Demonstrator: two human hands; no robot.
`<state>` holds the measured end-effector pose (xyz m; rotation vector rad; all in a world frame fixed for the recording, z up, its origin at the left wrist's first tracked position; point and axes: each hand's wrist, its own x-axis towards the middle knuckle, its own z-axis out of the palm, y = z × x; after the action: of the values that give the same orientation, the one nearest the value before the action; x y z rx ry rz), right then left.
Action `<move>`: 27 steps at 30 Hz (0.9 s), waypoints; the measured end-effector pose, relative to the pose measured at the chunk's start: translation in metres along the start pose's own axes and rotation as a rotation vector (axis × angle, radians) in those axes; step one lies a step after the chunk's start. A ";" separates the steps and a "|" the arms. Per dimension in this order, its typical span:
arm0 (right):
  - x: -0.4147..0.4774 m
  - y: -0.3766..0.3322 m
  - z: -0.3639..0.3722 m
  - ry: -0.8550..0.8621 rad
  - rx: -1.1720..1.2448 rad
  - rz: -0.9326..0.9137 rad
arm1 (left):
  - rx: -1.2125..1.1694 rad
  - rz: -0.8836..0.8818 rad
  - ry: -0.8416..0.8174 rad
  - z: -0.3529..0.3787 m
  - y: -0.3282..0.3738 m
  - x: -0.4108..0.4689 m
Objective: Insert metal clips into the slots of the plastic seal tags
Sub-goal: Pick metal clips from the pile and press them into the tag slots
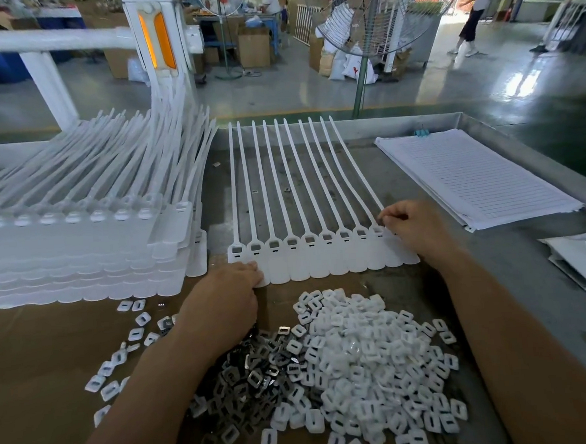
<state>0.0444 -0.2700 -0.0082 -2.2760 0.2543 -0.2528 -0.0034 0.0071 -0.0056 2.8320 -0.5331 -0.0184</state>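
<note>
Now the tags are laid flat on the table, just past the heap of clips. Their near left edge is held in the left hand's narrow grip. The right hand is bunched tight at the last tag on the right; whether a clip is in that grip cannot be told. Likely a slot is being filled there. Next, one clip must be picked and lined up with a slot.

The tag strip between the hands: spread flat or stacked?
Spread flat: the tag strip lies on the table, straps side by side, beside the stack.
</note>
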 end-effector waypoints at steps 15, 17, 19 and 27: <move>0.011 0.014 0.013 -0.031 -0.172 -0.085 | 0.017 0.010 0.006 -0.002 0.001 -0.002; 0.012 0.016 0.014 0.017 -0.130 -0.060 | 0.012 0.007 0.004 -0.002 0.000 -0.002; 0.011 0.017 0.016 0.069 -0.080 -0.033 | 0.004 0.005 0.006 -0.002 0.000 -0.002; 0.010 0.016 0.012 0.041 -0.051 -0.025 | -0.008 0.003 -0.003 -0.001 0.000 -0.002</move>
<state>0.0559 -0.2747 -0.0270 -2.3274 0.2567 -0.3099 -0.0049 0.0081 -0.0045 2.8244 -0.5365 -0.0247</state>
